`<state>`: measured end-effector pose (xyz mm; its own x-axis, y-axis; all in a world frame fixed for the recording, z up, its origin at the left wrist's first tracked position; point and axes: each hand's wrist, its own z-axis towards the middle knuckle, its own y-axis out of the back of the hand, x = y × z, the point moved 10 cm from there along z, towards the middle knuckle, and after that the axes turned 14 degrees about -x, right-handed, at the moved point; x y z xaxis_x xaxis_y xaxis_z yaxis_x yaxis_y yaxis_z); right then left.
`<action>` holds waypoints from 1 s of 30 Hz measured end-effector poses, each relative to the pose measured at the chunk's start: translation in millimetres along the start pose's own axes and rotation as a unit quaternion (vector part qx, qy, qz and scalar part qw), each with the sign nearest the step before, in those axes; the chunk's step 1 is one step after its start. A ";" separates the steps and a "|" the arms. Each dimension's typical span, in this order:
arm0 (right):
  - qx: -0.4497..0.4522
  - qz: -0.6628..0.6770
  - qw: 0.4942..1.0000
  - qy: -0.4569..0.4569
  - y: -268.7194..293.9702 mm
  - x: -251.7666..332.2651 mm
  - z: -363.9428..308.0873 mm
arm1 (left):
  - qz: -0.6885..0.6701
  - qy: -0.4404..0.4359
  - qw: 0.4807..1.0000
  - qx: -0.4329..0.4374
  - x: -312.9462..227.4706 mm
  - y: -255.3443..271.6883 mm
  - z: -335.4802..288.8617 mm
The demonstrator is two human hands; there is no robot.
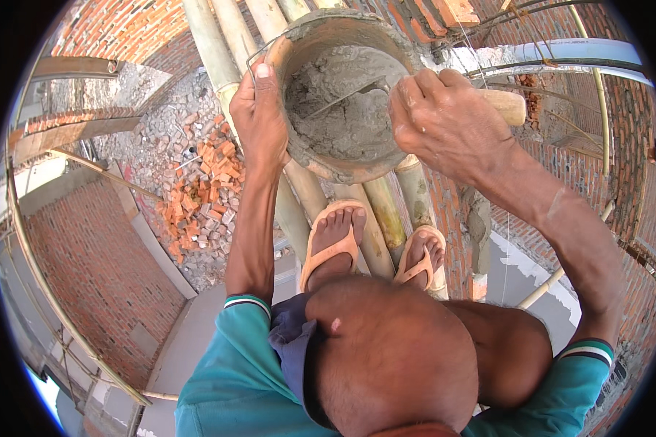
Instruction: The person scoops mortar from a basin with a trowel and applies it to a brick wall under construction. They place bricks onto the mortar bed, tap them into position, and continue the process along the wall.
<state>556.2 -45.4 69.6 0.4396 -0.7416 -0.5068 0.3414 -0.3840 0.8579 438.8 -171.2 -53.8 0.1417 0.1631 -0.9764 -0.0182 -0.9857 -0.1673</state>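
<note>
A round bucket caked with cement sits on the bamboo poles in front of me, holding wet grey mortar. My left hand grips its left rim, thumb on top and fingers around the outside. Closed around a trowel, my right hand is over the right rim. The trowel's wooden handle sticks out to the right of that fist. Its blade lies partly sunk in the mortar, coated in grey. A thin wire handle loops beside my left thumb.
I stand in orange sandals on bamboo poles high above the ground. Broken bricks lie heaped below on the left. A brick wall runs close on the right, with a taut string beside it. A white pipe crosses at upper right.
</note>
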 end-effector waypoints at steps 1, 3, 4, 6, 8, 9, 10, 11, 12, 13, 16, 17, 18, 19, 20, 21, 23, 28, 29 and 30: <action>-0.061 0.012 0.998 -0.005 12.9 -17.0 -3.8 | -0.004 0.023 1.000 -0.018 4.7 4.3 -0.2; -0.091 -0.046 0.995 -0.001 16.8 -46.5 -8.8 | -0.033 0.010 0.999 -0.021 1.9 2.9 -1.2; -0.058 -0.113 0.992 0.008 10.0 -59.5 -11.8 | -0.044 0.033 0.998 -0.032 6.6 2.0 -2.8; 0.039 -0.192 0.980 0.017 -14.9 -71.0 -12.1 | -0.038 0.000 0.999 -0.030 0.2 -4.5 -7.1; 0.164 -0.203 0.965 0.015 -51.0 -62.6 -11.5 | -0.018 -0.020 0.999 -0.031 -6.2 -8.2 -11.9; 0.196 -0.130 0.972 0.009 -63.7 -49.7 -12.1 | -0.020 -0.026 0.999 -0.024 -9.2 -11.2 -14.5; 0.227 -0.056 0.972 0.001 -74.8 -38.3 -14.6 | 0.004 -0.029 0.999 -0.019 -10.7 -13.9 -16.5; 0.257 0.031 0.966 -0.002 -83.8 -24.3 -20.7 | 0.014 -0.041 0.999 -0.011 -13.0 -17.9 -20.0; 0.245 0.071 0.966 -0.032 -84.8 -23.4 -24.2 | 0.016 -0.045 0.999 -0.008 -13.9 -20.0 -22.4; 0.223 0.124 0.965 -0.055 -82.9 -23.4 -28.2 | 0.018 -0.049 0.999 -0.005 -14.8 -21.7 -25.3; 0.228 0.229 0.939 -0.119 -86.6 -26.3 -51.1 | 0.011 -0.051 0.999 -0.005 -15.8 -22.4 -28.2; 0.220 0.260 0.929 -0.143 -86.6 -25.8 -56.7 | 0.008 -0.050 0.999 -0.009 -15.3 -22.0 -28.0; 0.250 0.276 0.911 -0.176 -93.5 -24.0 -66.2 | 0.003 -0.049 0.999 -0.009 -14.9 -21.6 -28.8; 0.257 0.296 0.895 -0.213 -96.6 -20.7 -72.5 | -0.003 -0.048 0.999 -0.008 -14.4 -21.6 -29.5; 0.242 0.328 0.881 -0.241 -95.9 -17.3 -73.9 | -0.012 -0.052 0.999 -0.007 -15.3 -20.8 -30.0; 0.243 0.335 0.869 -0.271 -96.5 -18.3 -77.7 | -0.022 -0.057 0.998 -0.012 -16.6 -19.6 -29.5; 0.256 0.372 0.833 -0.321 -96.3 -13.0 -83.0 | -0.006 -0.057 0.998 -0.010 -15.8 -19.5 -32.0; 0.403 0.521 0.651 -0.378 -96.9 20.5 -94.6 | 0.016 -0.048 0.998 -0.024 -12.1 -13.5 -27.3; 0.382 0.566 0.650 -0.334 -90.0 28.2 -81.1 | 0.013 -0.049 0.998 -0.024 -12.3 -11.9 -23.2; 0.408 0.578 0.579 -0.405 -93.1 29.5 -89.1 | 0.011 -0.044 0.999 -0.030 -11.7 -9.2 -20.8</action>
<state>611.4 17.5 -32.8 -0.6651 -0.6496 0.3683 -0.4431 0.7403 0.5056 457.9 -164.9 -38.0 0.0535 0.1409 -0.9886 0.0385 -0.9895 -0.1390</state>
